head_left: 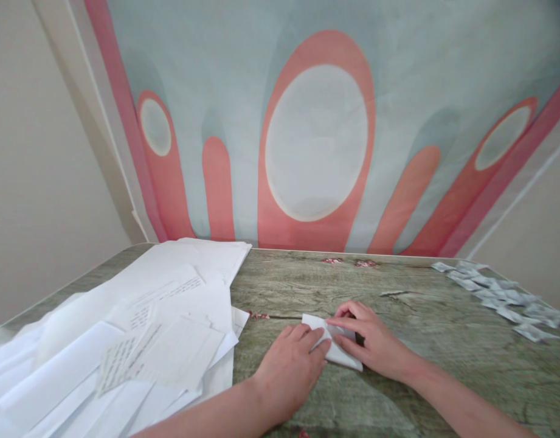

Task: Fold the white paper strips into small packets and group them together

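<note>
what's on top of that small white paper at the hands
Parts of the left hand and right hand lie over the paper; what they cover can't be seen.

Papers (124,334) lie heaped on the left of the desk (298,286), small pieces (508,298) at its right. Between them (nearer the papers) lies a single sheet (346,356), left hand (293,365) at its left, right hand (373,340) at its right. Behind is a backdrop (245,152).

The left hand (292,364) and right hand (369,342) touch a folded white paper (343,356) on the wood-grain table (302,286).
</note>
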`<state>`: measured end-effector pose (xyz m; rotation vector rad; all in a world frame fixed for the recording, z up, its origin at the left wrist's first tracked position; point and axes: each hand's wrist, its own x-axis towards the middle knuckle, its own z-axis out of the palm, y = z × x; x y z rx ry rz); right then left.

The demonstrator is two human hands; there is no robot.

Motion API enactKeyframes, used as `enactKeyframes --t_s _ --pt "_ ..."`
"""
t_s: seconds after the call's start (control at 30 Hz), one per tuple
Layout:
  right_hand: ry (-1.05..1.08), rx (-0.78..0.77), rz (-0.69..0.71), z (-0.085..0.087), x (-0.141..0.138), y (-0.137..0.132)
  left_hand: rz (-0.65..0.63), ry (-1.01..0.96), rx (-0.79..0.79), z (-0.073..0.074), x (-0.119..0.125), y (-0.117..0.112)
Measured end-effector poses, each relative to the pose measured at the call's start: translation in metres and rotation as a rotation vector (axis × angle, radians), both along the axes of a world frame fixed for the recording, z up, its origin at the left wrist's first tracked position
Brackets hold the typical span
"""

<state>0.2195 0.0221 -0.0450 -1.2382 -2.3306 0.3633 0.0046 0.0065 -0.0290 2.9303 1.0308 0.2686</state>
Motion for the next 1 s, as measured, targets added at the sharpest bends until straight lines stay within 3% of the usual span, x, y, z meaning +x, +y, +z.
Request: enactKeyframes --t_s 0.67,1.0 --pt "0.116 -0.146 -0.018 0.003 0.002 0.002 -0.043 -0.038 0.034 -0.012 -0.003 0.000" --pt "0.160 -0.173 -0.021 0.004 0.004 0.002 -0.073 0.007 -0.027 -0.009 -0.005 0.001"
